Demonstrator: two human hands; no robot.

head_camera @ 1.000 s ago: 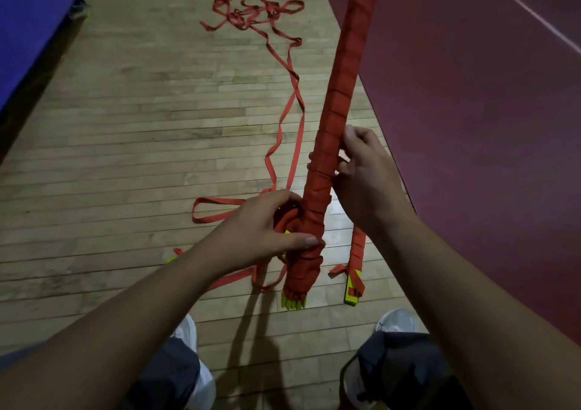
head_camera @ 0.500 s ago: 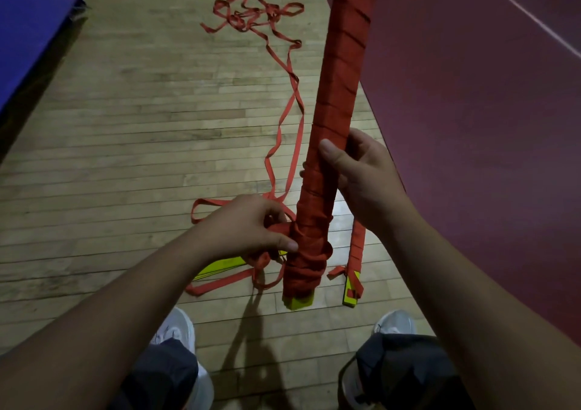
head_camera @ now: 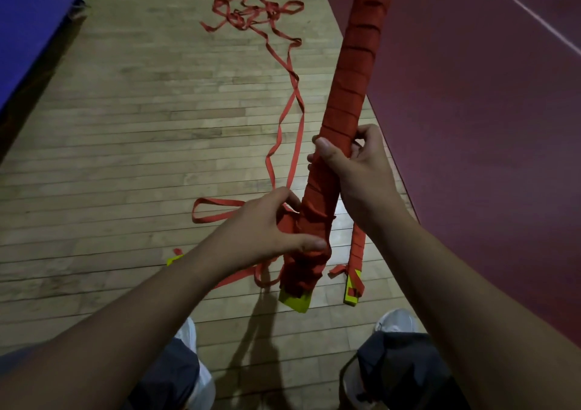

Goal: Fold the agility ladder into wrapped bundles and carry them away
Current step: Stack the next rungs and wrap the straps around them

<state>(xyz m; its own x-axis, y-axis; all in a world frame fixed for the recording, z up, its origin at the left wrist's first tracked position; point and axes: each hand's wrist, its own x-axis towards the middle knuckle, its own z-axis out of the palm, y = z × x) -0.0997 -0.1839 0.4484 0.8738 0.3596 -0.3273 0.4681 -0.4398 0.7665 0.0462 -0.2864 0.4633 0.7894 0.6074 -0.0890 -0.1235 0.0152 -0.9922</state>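
Observation:
I hold a long bundle of ladder rungs point(head_camera: 349, 83) wrapped in red strap, tilted up and away, its yellow-green end point(head_camera: 295, 302) pointing down toward the floor. My right hand point(head_camera: 355, 171) grips the bundle around its middle, thumb across the front. My left hand point(head_camera: 267, 230) holds red strap against the lower part of the bundle, thumb pressed on the wraps. Loose red strap point(head_camera: 283, 133) trails from there across the wood floor to a tangled heap point(head_camera: 254, 12) farther off. A second wrapped bundle point(head_camera: 355, 268) lies on the floor just right of the first.
A dark red mat point(head_camera: 471, 127) covers the floor on the right, with a white line across its far corner. A blue mat point(head_camera: 28, 32) lies at the upper left. My two white shoes point(head_camera: 396, 320) stand on the wood floor point(head_camera: 125, 127) below the bundle.
The bundle has turned in my hands, its yellow end now showing flat. My right thumb came round to the front. My left hand brought the strap round the lower wraps.

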